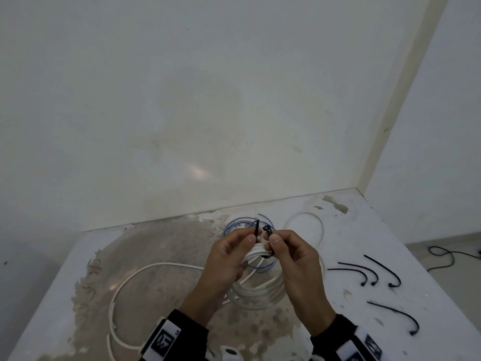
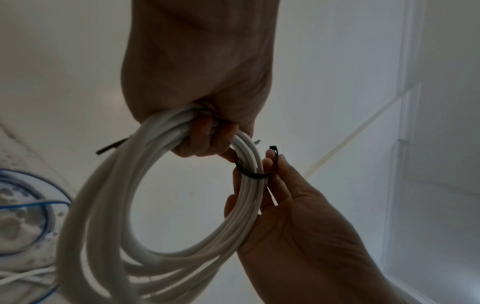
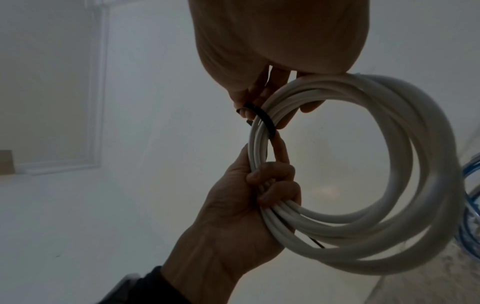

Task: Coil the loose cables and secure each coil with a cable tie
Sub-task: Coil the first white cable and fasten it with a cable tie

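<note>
Looking down, head view: we hold the white coil (image 1: 256,282) over the table (image 1: 364,230), left hand (image 1: 226,267) pinching the tie (image 1: 257,229) tail, right hand (image 1: 294,259) pinching its head, both ends pointing to 12 o'clock.

Left wrist: coil (image 2: 161,205) seems light, springy; three fingers curl round the bundle at 12 o'clock.

Right wrist: tie (image 3: 262,118) crosses the strands at 10 o'clock.

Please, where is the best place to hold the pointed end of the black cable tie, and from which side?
Probably pinch the free tail just below its tip, from the left hand side. It stands upright above the white cable coil, beside the tie's head that the right hand pinches, so a short grip aims it into the head.
</note>
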The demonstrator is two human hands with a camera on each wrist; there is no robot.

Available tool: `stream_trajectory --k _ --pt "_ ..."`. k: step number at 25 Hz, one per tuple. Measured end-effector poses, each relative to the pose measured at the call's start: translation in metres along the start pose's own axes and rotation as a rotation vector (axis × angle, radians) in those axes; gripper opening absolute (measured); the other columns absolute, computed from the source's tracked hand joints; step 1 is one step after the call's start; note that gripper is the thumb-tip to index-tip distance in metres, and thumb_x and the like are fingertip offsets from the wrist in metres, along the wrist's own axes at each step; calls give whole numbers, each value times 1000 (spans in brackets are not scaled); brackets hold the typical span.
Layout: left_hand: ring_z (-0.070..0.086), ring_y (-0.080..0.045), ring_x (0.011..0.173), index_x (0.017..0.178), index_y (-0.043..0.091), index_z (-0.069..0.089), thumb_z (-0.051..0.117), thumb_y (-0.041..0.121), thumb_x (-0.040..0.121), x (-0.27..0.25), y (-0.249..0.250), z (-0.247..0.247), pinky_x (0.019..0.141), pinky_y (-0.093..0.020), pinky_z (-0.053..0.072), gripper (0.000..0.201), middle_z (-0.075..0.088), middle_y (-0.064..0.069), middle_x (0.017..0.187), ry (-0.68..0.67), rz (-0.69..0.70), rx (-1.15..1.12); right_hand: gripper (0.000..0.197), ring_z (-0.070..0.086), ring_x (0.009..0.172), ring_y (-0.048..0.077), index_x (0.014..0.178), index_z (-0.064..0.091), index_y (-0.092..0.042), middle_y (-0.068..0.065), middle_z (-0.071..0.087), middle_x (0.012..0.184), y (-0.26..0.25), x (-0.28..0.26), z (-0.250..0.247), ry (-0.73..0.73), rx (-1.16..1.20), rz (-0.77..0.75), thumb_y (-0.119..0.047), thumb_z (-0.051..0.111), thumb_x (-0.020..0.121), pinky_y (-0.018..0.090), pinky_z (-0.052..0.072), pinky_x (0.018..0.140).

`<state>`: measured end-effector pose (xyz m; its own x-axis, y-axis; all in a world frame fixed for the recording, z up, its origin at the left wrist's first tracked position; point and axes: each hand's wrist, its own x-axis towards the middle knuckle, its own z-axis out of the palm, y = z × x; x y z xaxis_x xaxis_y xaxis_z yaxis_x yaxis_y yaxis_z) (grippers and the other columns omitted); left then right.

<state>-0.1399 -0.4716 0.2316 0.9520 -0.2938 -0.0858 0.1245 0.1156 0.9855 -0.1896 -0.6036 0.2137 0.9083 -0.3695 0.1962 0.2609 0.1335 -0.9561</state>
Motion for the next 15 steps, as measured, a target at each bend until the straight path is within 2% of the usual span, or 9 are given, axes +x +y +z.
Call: stream_trajectory --k 2,5,8,12,15 --pt "28 -6 37 92 20 75 59 15 91 0 -1 -4 37 -17 20 17 58 5 55 -21 8 9 27 68 82 22 93 71 -5 15 72 84 1 -1 2 -23 19 11 -28 60 90 26 56 78" --pt "25 -10 39 93 20 76 63 24 82 -2 -4 -9 40 -20 17 17 52 3 51 -59 2 0 29 65 76 16 92 69 -1 11 68 78 0 -3 4 -30 64 35 -28 59 90 23 55 74" --pt "25 -8 36 101 7 72 62 21 83 -1 -7 -11 38 -17 17 25 51 3 49 -74 -14 -20 28 63 74 16 89 68 -2 7 66 74 -1 -4 5 -36 78 50 -28 58 90 23 54 73" --pt "26 -7 36 103 2 69 61 19 86 0 -5 -13 37 -17 21 24 51 5 50 -120 -13 18 30 62 76 20 87 67 -2 11 64 75 1 -5 4 -15 87 77 -29 61 95 29 54 75" --pt "24 -8 35 100 3 70 60 16 89 0 -6 -12 37 -16 21 20 51 4 51 -124 -9 29 27 60 77 23 79 67 -7 24 62 77 -2 -5 4 -12 67 97 -23 58 99 35 51 77"
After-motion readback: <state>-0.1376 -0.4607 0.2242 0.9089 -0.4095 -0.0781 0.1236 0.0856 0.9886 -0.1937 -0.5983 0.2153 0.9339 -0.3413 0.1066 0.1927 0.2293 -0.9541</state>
